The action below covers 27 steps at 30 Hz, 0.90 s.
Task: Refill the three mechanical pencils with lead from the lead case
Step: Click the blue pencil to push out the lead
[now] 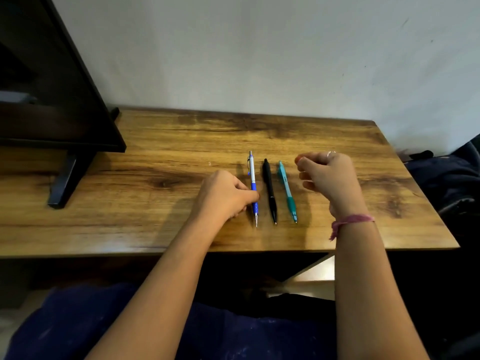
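At the near middle of the wooden desk (161, 162), my left hand (223, 196) lies knuckles-up with its fingers curled against the blue-and-silver mechanical pencil (253, 187), thumb tip touching the blue grip; I read that as a pinch just starting, though the fingers underneath are hidden. My right hand (327, 175) hovers above the desk with fingers loosely curled, and I cannot tell whether it holds anything; something small and reddish shows at the fingertips, too blurred to name. The black mechanical pencil (270, 190) lies just beside the blue one, the teal mechanical pencil (287, 190) beyond it, all three parallel with tips toward me. I see no lead case anywhere, which may stall the refill. Lifting the blue pencil carelessly could nudge the black one and set it rolling toward the near edge. A dark monitor (52, 81) and its foot (63, 183) stand well to the left, clear of my reach; a pink thread band (350, 220) circles my right wrist.
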Each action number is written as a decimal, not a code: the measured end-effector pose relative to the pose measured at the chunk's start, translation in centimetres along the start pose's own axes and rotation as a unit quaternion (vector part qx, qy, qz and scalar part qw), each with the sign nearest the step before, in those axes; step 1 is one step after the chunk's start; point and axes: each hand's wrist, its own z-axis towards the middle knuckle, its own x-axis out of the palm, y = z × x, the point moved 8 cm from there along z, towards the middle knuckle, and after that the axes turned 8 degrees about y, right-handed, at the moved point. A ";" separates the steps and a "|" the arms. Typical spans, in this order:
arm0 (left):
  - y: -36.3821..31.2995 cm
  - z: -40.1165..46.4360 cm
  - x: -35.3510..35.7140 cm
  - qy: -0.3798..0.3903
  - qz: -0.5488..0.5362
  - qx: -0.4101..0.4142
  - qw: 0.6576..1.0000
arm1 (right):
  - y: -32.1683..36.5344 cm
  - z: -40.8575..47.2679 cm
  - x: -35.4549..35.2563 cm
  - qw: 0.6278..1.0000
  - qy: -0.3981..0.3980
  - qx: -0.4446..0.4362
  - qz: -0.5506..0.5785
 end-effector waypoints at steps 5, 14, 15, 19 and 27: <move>-0.5 0.3 0.3 -0.005 0.019 -0.006 1.000 | -3.0 0.6 -1.2 0.992 0.018 0.057 -0.110; -1.4 0.5 0.8 -0.026 0.049 0.008 0.998 | -3.8 0.2 -1.3 0.990 0.063 0.071 -0.101; -1.3 0.6 0.8 -0.028 0.055 0.008 0.998 | -3.8 0.2 -1.2 0.990 0.064 0.068 -0.108; -1.0 0.6 0.9 -0.033 0.068 0.011 0.997 | -3.9 0.0 -1.0 0.989 0.066 0.066 -0.118; -1.1 0.1 -1.0 -0.036 0.030 0.031 0.998 | -4.0 0.1 -0.9 0.988 0.068 0.060 -0.122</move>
